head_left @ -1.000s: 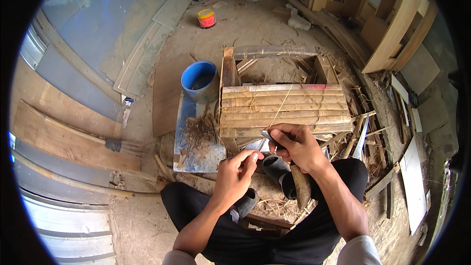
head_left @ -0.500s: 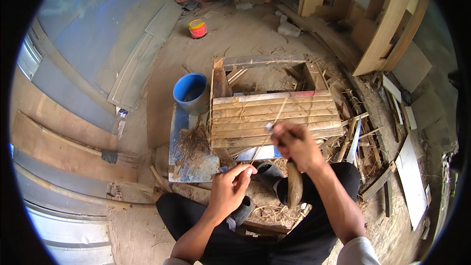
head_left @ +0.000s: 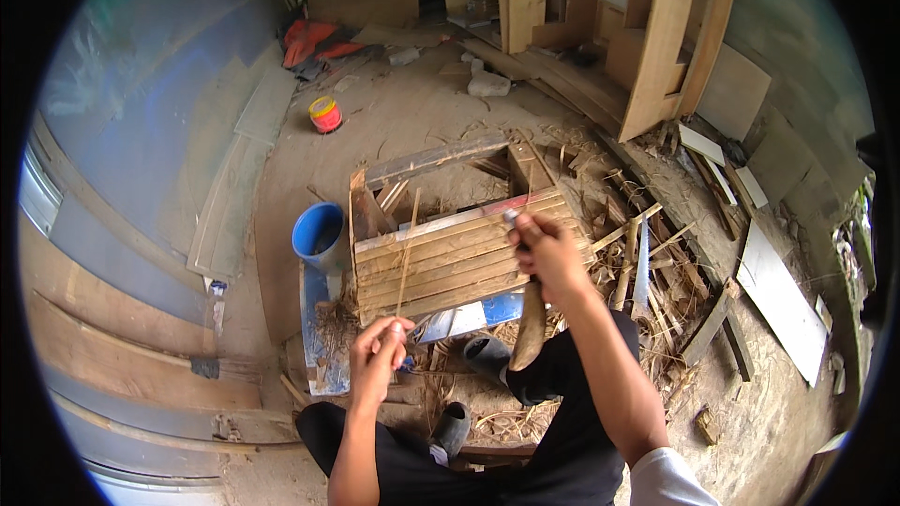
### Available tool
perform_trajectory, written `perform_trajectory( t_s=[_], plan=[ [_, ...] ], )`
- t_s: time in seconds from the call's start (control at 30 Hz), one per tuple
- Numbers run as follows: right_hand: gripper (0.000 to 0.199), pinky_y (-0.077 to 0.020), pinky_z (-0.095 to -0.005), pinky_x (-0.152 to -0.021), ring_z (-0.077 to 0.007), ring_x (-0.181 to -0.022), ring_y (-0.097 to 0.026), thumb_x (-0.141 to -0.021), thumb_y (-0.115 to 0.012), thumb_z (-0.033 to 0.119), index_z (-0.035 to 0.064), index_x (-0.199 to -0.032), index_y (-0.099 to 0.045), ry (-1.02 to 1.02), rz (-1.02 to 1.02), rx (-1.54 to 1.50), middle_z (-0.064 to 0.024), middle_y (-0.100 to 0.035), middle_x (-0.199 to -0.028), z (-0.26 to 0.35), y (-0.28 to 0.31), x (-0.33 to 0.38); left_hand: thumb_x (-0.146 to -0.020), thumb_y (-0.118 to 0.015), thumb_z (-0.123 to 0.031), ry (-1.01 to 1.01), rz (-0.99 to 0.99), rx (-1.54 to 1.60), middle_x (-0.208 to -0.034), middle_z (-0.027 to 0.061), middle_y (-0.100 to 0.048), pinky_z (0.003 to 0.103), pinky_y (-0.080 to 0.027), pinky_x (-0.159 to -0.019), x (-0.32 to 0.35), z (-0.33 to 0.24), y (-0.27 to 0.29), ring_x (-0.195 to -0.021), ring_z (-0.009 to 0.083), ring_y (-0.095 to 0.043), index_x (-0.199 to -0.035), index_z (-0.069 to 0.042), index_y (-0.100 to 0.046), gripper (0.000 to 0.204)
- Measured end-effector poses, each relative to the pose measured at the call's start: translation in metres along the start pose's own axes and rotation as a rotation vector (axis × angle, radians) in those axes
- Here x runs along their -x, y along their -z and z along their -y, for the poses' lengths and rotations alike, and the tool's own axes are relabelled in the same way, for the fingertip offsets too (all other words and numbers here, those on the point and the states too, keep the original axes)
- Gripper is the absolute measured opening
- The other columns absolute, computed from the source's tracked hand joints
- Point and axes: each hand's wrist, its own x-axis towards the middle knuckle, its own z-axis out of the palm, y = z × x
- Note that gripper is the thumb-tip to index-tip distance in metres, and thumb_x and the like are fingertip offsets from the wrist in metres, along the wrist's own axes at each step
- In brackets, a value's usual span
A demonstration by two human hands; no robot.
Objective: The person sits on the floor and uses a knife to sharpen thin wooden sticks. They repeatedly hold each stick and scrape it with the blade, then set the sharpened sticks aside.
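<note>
My left hand (head_left: pixel 380 351) is closed, pinching the lower end of a thin strip of wood or bamboo (head_left: pixel 407 262). The strip rises nearly upright in front of a low slatted wooden bench (head_left: pixel 450 258). To its right, my right hand (head_left: pixel 553 258) is wrapped round a knife with a long, curved wooden handle (head_left: pixel 530 323). The handle's butt hangs down above my knee. A short bit of bright metal shows at the top of the fist, but the blade cannot be made out clearly. Strip and knife are apart.
Left of the bench stands a blue bucket (head_left: pixel 319 232) beside a blue board (head_left: pixel 312 328) with shavings. Wood scraps and a saw blade (head_left: pixel 641 267) lie right of the bench. Farther off are a red-and-yellow tub (head_left: pixel 325 114), leaning planks and a white panel (head_left: pixel 783 290).
My view has turned, so the bench appears farther left and tilted. The strip, which slanted up behind the knife's metal end, now stands steeper and apart from it. My hands are farther apart.
</note>
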Motion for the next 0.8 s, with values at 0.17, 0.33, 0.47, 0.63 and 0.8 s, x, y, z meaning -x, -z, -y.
perform_trajectory(
  t_s=[0.17, 0.33, 0.47, 0.63, 0.8],
  plan=[
    [0.03, -0.0444, -0.0315, -0.06, -0.0141, -0.063, -0.054, -0.096, -0.057, 0.027, -0.0026, -0.094, -0.065, 0.124, 0.124, 0.453, -0.0066, -0.062, -0.071, -0.034, -0.03, 0.011, -0.093, -0.057, -0.011, -0.024, -0.043, 0.25, -0.083, 0.0033, -0.058, 0.024, -0.042, -0.063, -0.039, -0.001, -0.008, -0.073, 0.0121, -0.054, -0.104, 0.003, -0.062, 0.019],
    [0.033, -0.0434, -0.0301, -0.061, -0.0115, -0.064, -0.051, -0.088, -0.068, 0.028, -0.0036, -0.096, -0.067, 0.156, 0.347, 0.546, -0.0058, -0.061, -0.069, -0.031, -0.04, 0.016, -0.092, -0.058, -0.011, -0.122, -0.003, 0.27, -0.089, 0.003, -0.061, 0.024, -0.045, -0.067, -0.075, -0.04, -0.027, -0.078, 0.0111, -0.057, -0.108, 0.002, -0.061, 0.021],
    [0.027, -0.0429, -0.0286, -0.06, -0.0095, -0.063, -0.049, -0.085, -0.07, 0.023, -0.0033, -0.093, -0.068, 0.163, 0.399, 0.44, -0.0036, -0.06, -0.068, -0.011, -0.034, 0.015, -0.092, -0.059, -0.012, -0.12, 0.069, 0.098, -0.09, 0.002, -0.06, 0.022, -0.045, -0.069, -0.099, -0.077, -0.04, -0.076, 0.0092, -0.057, -0.112, 0.0, -0.058, 0.023],
    [0.024, -0.0494, -0.0371, -0.069, -0.0261, -0.074, -0.068, -0.081, -0.071, 0.019, -0.0002, -0.096, -0.068, 0.234, 0.105, 0.412, -0.0198, -0.067, -0.077, 0.004, -0.015, 0.011, -0.093, -0.058, -0.012, -0.057, 0.125, 0.035, -0.087, 0.0025, -0.059, 0.024, -0.046, -0.07, -0.122, -0.097, -0.08, -0.078, 0.0106, -0.056, -0.113, 0.003, -0.06, 0.025],
    [0.024, -0.0485, -0.0351, -0.068, -0.0223, -0.075, -0.066, -0.082, -0.07, 0.019, -0.0013, -0.095, -0.068, 0.225, 0.053, 0.414, -0.0164, -0.068, -0.078, 0.012, 0.004, 0.01, -0.093, -0.059, -0.015, -0.018, 0.306, 0.018, -0.087, 0.0018, -0.059, 0.024, -0.047, -0.074, -0.14, -0.09, -0.124, -0.08, 0.01, -0.057, -0.115, 0.003, -0.059, 0.028]
  ],
)
